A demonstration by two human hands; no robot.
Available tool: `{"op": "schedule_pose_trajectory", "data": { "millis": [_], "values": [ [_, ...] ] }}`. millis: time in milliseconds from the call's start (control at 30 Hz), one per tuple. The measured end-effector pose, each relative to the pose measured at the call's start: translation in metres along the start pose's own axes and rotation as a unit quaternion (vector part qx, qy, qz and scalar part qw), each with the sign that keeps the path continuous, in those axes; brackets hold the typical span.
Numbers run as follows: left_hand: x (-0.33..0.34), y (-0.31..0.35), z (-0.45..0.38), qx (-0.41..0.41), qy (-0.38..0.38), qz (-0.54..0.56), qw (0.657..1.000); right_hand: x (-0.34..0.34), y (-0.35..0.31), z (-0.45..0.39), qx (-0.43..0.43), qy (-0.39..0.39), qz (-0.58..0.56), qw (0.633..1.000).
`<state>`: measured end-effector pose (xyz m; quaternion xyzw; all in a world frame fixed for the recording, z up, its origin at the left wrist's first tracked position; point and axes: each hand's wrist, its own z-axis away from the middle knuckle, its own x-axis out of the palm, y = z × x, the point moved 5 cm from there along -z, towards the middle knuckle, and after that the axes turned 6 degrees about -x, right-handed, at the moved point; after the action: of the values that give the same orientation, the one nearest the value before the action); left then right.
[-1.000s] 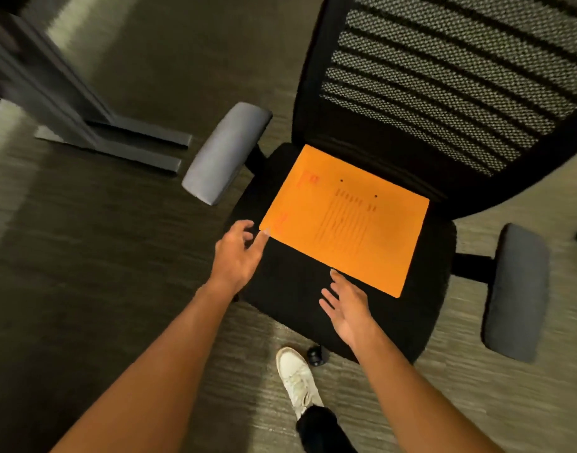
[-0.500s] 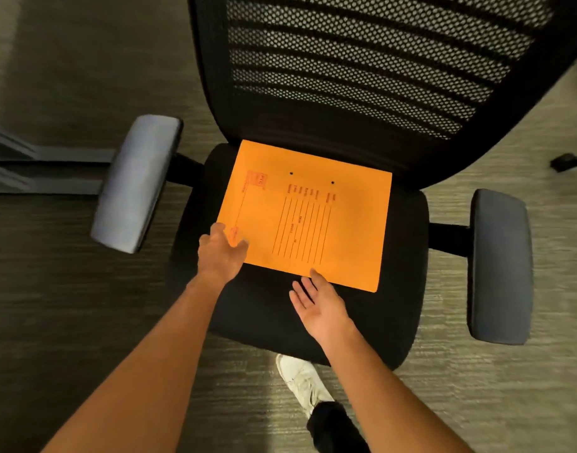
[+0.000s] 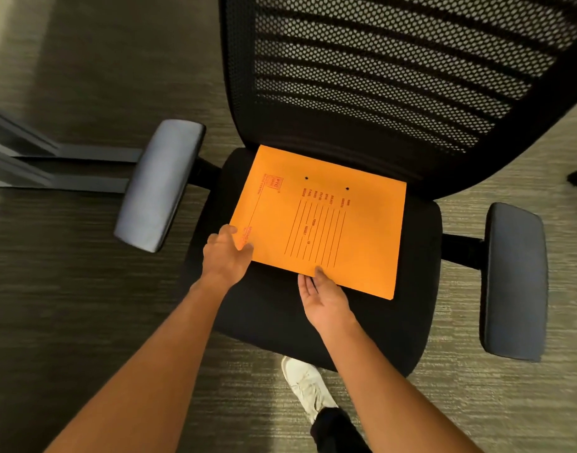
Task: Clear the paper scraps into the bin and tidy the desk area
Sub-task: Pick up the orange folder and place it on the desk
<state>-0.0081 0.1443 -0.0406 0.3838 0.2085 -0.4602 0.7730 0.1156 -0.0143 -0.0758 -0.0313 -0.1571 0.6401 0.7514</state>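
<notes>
An orange envelope (image 3: 326, 220) with printed lines lies flat on the black seat (image 3: 280, 318) of an office chair. My left hand (image 3: 226, 253) pinches the envelope's near left corner, thumb on top. My right hand (image 3: 323, 299) lies at the envelope's near edge, fingers together and slipping under the paper, thumb on top of the edge. No paper scraps or bin are in view.
The chair has a black mesh back (image 3: 395, 76) and two grey armrests, one on the left (image 3: 159, 184) and one on the right (image 3: 512, 282). A grey desk leg (image 3: 61, 171) lies on the carpet at the left. My white shoe (image 3: 308, 384) stands below the seat.
Both hands reached forward from the seat's front to the envelope. The left hand closed on its corner and the right hand's fingers slid to its near edge.
</notes>
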Motion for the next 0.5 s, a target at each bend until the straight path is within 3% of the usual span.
{"op": "schedule_pose_trajectory", "data": {
  "millis": [233, 500],
  "values": [
    [-0.022, 0.002, 0.011, 0.012, 0.003, 0.003, 1.0, 0.016, -0.013, 0.008, 0.004, -0.01, -0.023, 1.0],
    [-0.059, 0.006, 0.042, 0.037, 0.047, 0.032, 0.998, 0.021, -0.033, 0.041, -0.074, -0.075, 0.037, 0.994]
  ]
}}
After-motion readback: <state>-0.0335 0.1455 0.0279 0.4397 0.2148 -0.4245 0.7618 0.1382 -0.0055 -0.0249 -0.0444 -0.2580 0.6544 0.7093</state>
